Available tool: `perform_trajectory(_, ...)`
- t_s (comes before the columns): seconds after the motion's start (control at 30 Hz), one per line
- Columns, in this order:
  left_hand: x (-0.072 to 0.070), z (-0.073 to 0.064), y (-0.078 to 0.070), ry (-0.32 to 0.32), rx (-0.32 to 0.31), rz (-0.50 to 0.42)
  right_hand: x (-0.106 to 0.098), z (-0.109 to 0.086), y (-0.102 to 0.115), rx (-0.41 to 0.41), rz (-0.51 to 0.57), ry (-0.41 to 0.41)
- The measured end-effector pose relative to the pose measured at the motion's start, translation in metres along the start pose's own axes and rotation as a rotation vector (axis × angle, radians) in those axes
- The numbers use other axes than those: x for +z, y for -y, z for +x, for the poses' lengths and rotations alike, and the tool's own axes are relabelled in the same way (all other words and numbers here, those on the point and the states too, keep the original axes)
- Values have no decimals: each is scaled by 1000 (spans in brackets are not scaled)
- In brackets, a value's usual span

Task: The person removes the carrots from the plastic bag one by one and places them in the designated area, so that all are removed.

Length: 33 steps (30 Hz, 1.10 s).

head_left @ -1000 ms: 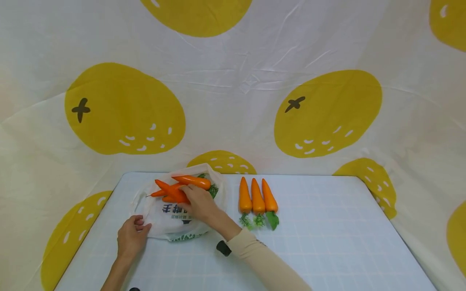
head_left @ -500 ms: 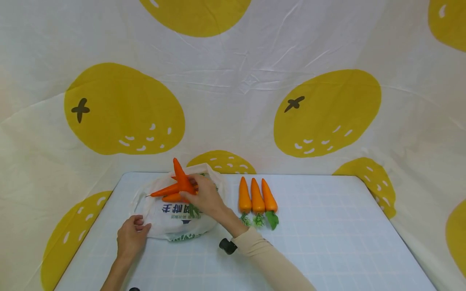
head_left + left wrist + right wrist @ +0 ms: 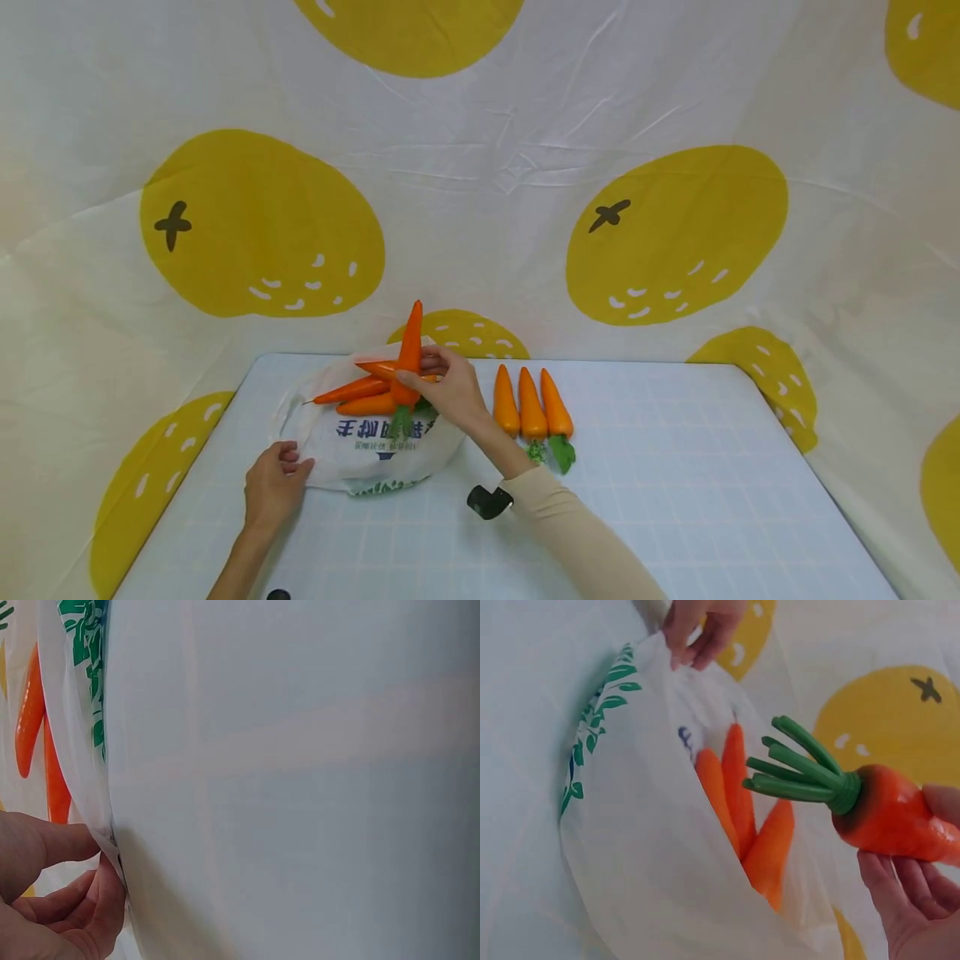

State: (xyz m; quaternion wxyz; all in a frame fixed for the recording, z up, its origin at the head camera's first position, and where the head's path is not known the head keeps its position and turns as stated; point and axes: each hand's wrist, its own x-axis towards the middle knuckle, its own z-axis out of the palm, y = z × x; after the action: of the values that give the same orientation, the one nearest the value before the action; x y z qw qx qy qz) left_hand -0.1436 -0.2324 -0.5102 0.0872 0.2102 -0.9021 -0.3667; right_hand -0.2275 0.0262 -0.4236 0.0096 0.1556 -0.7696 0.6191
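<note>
My right hand [image 3: 453, 387] pinches an orange carrot [image 3: 408, 354] by its thick end, tip up, over a white plastic bag [image 3: 330, 454]. In the right wrist view this carrot [image 3: 892, 817] shows a cut green stem tuft. Between thumb and fingers, my left hand [image 3: 67, 892] pinches the edge of the bag at its near left corner. Several carrots lie in the bag's mouth, among them one carrot [image 3: 348, 390] pointing left and another carrot [image 3: 367, 406] just below it. The bag has dark blue print and a green leaf pattern.
Three carrots stand in a row right of the bag, tips to the back; the middle carrot [image 3: 532, 408] lies between the others, leaves toward me. A pale checked table [image 3: 675, 483] ends at a hanging white cloth [image 3: 472, 208] with yellow fruit prints.
My right hand has lifted the carrot off the others in the bag, turned it tip up and moved it to the right. My left hand stays at the bag's corner.
</note>
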Motion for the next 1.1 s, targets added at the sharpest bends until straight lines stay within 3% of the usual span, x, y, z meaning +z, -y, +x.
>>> perform_trajectory(0.53,5,5,3,-3,-30,20,-51,-8,-12,220,262,14)
perform_trajectory(0.93,5,6,2,1,-47,26,-84,-17,-27,303,226,-71)
perform_trajectory(1.1,3,5,5,-6,14,14,-100,-22,-34,311,214,-78)
